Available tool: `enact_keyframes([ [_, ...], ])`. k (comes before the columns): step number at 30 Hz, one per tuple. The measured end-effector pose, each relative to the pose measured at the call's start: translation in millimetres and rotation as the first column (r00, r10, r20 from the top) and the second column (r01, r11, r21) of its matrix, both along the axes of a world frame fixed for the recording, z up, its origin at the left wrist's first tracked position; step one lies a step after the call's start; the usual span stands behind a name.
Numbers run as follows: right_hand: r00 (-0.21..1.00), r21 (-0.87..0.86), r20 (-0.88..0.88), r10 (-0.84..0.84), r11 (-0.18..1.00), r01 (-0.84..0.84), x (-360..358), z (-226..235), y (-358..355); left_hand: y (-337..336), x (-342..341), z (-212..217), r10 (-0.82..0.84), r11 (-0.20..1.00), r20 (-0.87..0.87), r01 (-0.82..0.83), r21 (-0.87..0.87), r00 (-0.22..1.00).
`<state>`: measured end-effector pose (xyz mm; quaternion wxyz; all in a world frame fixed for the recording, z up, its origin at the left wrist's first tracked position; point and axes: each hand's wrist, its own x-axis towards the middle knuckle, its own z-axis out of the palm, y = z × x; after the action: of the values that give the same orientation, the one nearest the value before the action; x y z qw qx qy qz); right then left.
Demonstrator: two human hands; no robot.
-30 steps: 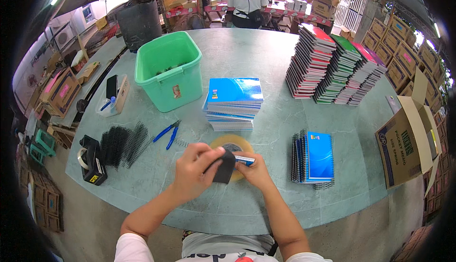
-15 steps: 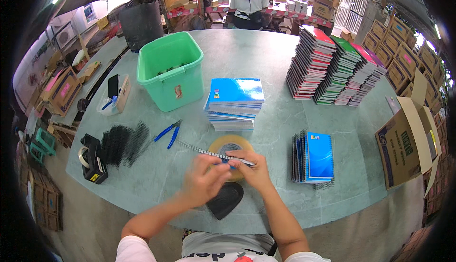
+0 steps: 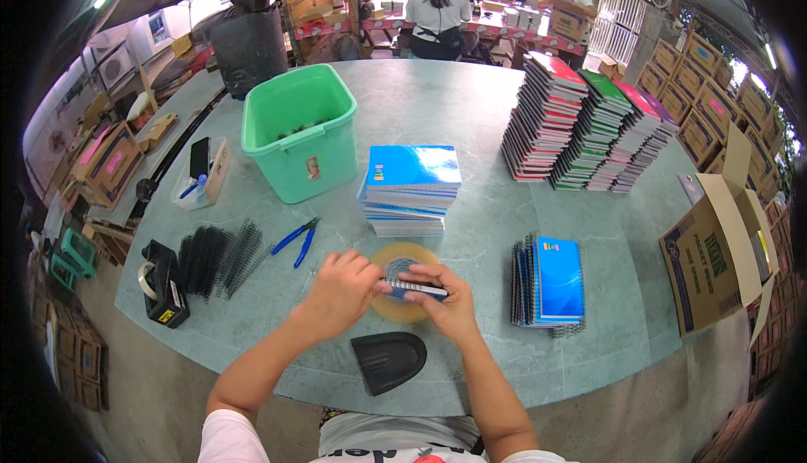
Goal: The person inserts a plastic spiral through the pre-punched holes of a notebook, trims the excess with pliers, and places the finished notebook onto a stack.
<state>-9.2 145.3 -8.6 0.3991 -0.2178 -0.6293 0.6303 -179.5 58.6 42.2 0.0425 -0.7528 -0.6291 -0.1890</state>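
Observation:
My left hand (image 3: 340, 291) and my right hand (image 3: 445, 303) together pinch a short black spiral binding coil (image 3: 414, 287) held level between them. The coil hovers just over a wide roll of brown tape (image 3: 402, 255) lying flat on the green-grey table (image 3: 471, 93). A black curved plastic piece (image 3: 388, 360) lies on the table near the front edge, just below my hands and apart from them.
Beyond my hands are a stack of blue notebooks (image 3: 412, 190), a green bin (image 3: 298, 139), blue pliers (image 3: 296, 239), loose black coils (image 3: 217, 255) and a tape dispenser (image 3: 162, 282). Bound notebooks (image 3: 546, 282), tall coloured notebook stacks (image 3: 588, 123) and a cardboard box (image 3: 714, 253) are right. People (image 3: 437, 5) sit far back.
The black curved piece left my hands and now lies on the table. My hands took up the spiral coil and have closed in on it over the tape roll.

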Motion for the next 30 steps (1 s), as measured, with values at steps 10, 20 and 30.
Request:
enact_keyframes([
  [10, 0.998, -0.024, 0.020, -0.064, 0.998, 0.065, 4, -1, 0, 4, 6, 5, 0.015, 1.000, 0.040, -0.015, -0.009, 0.999],
  [20, 0.991, -0.006, -0.086, -0.098, 0.995, 0.098, -1, -6, -8, 7, 12, 4, -0.038, 0.996, 0.063, 0.032, 0.087, 0.997],
  [30, 0.991, -0.108, -0.124, -0.053, 0.993, 0.039, 0, -15, -6, 11, 16, 6, -0.025, 0.991, 0.113, 0.010, 0.130, 0.993],
])
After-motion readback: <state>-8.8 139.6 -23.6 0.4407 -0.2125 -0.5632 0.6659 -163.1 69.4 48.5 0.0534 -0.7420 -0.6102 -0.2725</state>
